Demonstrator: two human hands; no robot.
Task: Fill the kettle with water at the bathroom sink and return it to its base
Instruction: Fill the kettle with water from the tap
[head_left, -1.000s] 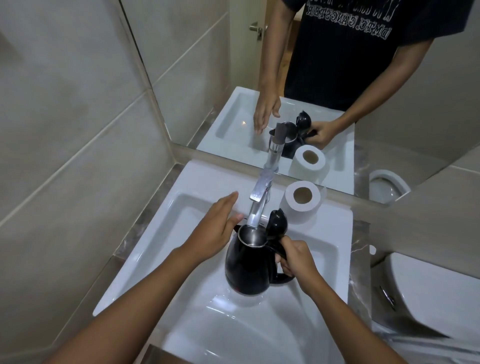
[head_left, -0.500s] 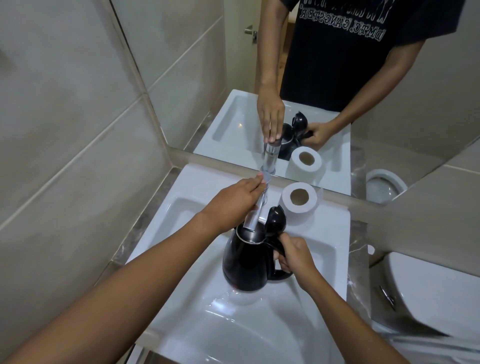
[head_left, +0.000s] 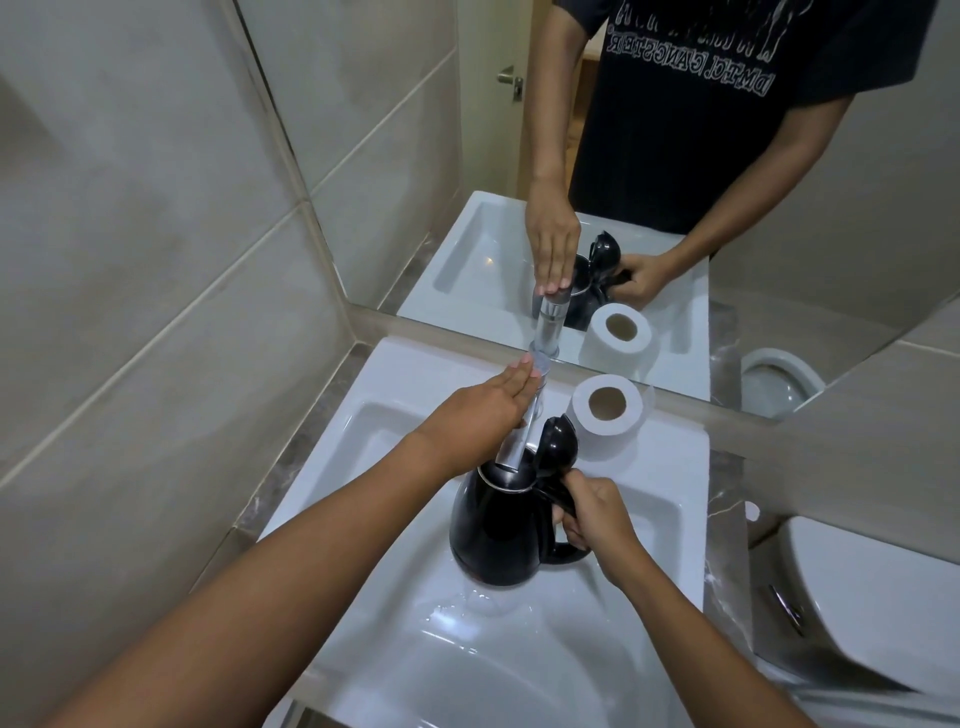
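Now we stand at the white sink (head_left: 644, 519), which fills the middle of the view, with its far edge against the mirror (head_left: 779, 260). Inside the basin, a little toward the far edge and under the spout, we hold the black kettle (head_left: 493, 530) upright, and its lid (head_left: 558, 444) is swung open toward the right side. The chrome faucet (head_left: 511, 447) comes down from the far edge of the sink, and its tip points into the open mouth of the kettle. A toilet paper roll (head_left: 608, 415) stands on the far right corner of the sink, just beside the lid but apart from it.

Our right hand (head_left: 597, 519) is wrapped tightly around the kettle handle. Our left hand (head_left: 483, 410) lies flat along the top of the faucet, fingers straight and together, not clasping anything; the fingertips (head_left: 161, 371) reach the far end near the mirror.

We judge the step in hand is to operate the tap. We cannot tell whether water is running into the kettle. To do it well, we should keep the mouth centred under the spout, keep the kettle level, move the lever gently so the stream does not splash, and brace the wrist, because the kettle will become heavier. The base is not in view.
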